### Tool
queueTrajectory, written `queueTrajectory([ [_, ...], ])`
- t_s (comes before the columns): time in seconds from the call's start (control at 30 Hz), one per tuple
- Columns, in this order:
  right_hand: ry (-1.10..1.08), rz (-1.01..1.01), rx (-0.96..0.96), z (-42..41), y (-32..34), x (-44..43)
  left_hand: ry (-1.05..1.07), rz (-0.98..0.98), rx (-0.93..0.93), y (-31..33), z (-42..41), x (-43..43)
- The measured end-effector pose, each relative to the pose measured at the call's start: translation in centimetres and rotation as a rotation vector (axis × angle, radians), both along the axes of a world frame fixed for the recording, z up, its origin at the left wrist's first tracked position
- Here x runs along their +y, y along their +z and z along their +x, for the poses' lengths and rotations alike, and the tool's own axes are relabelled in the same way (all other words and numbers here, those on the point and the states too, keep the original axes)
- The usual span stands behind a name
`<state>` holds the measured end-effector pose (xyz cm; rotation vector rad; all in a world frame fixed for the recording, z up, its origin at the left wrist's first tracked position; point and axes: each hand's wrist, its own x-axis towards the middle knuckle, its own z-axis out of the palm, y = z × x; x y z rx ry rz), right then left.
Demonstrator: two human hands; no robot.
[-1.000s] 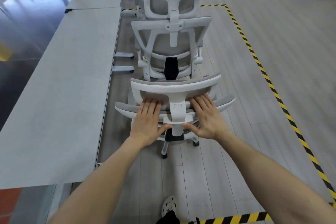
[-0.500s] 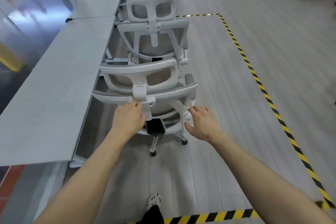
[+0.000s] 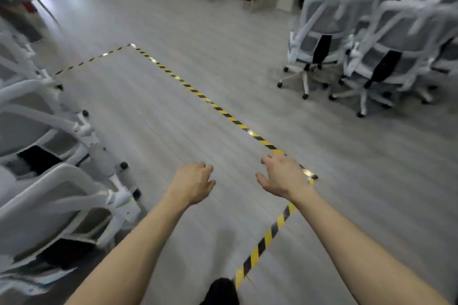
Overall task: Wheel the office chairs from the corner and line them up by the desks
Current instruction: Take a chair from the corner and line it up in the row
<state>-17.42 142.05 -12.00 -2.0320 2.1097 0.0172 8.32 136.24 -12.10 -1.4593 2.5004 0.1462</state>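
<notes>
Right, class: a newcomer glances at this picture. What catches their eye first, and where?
The yellow-and-black floor tape cuts diagonally across the middle. Two empty hands, the left hand and the right hand, reach forward at lower centre. A cluster of white office chairs crowds the upper right.

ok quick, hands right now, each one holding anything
left hand: open, fingers loosely curled, holding nothing, over bare floor
right hand: open, fingers relaxed and spread, holding nothing

left of my left hand [image 3: 192,184], the lined-up chairs [image 3: 49,195] run off the edge. beyond my right hand [image 3: 282,176], the corner chairs [image 3: 366,39] are blurred.
</notes>
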Motion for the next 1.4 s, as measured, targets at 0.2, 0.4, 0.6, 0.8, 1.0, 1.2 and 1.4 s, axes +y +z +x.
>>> queueTrajectory([
  [0.2, -0.276, -0.016, 0.025, -13.9, 0.3, -0.5, -0.320, -0.016, -0.003, -0.4, -17.9, -6.9],
  [0.4, -0.384, 0.023, 0.060, -28.7, -0.1, -6.8, -0.490, -0.020, 0.029, -2.5, -35.0, -16.2],
  [0.6, -0.526, 0.017, 0.071, -43.7, 0.8, -13.7, -0.627, -0.041, 0.032, -0.6, -51.2, -26.5],
  [0.8, -0.622, 0.014, 0.071, -57.6, 0.4, -19.3, -0.731, -0.092, -0.002, 0.5, -66.9, -35.1],
  [1.0, -0.609, -0.012, 0.113, -74.3, -2.0, -28.1, -0.743, -0.103, -0.004, -1.4, -83.8, -43.7],
  [1.2, -0.550, -0.051, 0.128, -89.7, -0.6, -37.1, -0.727, -0.139, -0.009, -0.4, -98.5, -52.3],
  [1.4, -0.515, -0.164, 0.143, -104.1, 0.2, -46.1, -0.718, -0.199, 0.063, 0.9, -112.4, -60.5],
])
